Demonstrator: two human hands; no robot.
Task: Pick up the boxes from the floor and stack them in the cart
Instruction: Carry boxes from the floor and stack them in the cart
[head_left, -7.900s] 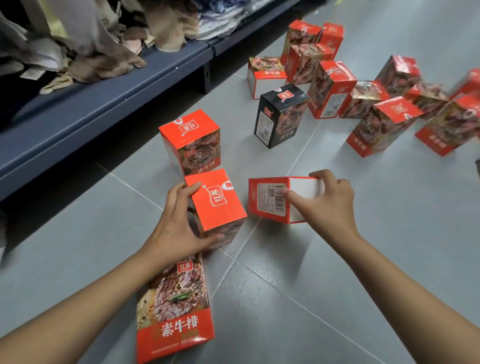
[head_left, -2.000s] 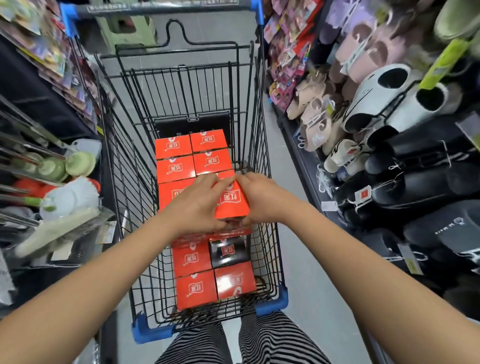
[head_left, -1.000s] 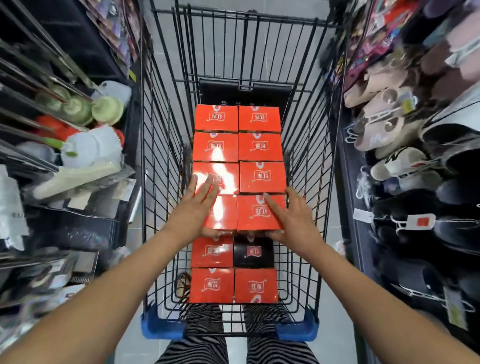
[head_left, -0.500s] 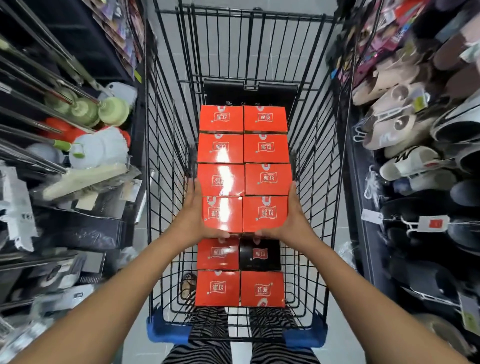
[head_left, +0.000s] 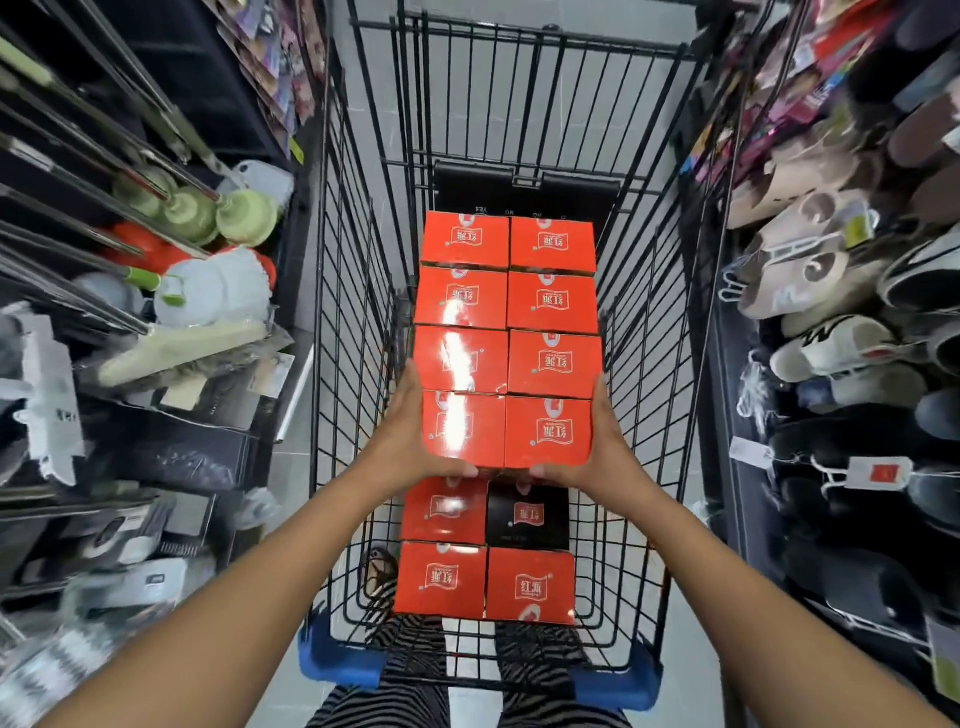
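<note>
Head view: looks straight down into a black wire shopping cart (head_left: 358, 291) with blue corner bumpers (head_left: 337, 662), standing in a narrow shop aisle.
Top layer: eight red boxes (head_left: 551, 301) in two columns by four rows, packed edge to edge with lids up.
Held pair: near-left box (head_left: 464, 428) and near-right box (head_left: 549, 434) form the row closest to the person and touch side by side.
Left hand (head_left: 408, 431): fingers lie flat along the outer side of the near-left box, and the thumb hooks round its near edge.
Right hand (head_left: 613, 447): fingers run up the outer side of the near-right box, and the thumb wraps round its near edge.
Bottom layer: visible below the hands at the near end are three lower red boxes (head_left: 441, 579) and one black box (head_left: 527, 514), set two by two.
Writing: each red lid carries a white banner logo with the characters 红派. It reads upside down to the camera on the top layer and upright on the two nearest lower boxes. The black box has a red logo.
Orientation: the lids are slightly wider across the cart than along it, and the boxes' height cannot be seen from above.
Left shelves: mops and brushes (head_left: 208, 291) with green and white heads.
Right shelves: slippers (head_left: 810, 260) in beige, white and black, and a red-and-white hang tag (head_left: 880, 474).
Below the cart: striped trousers (head_left: 410, 675).
</note>
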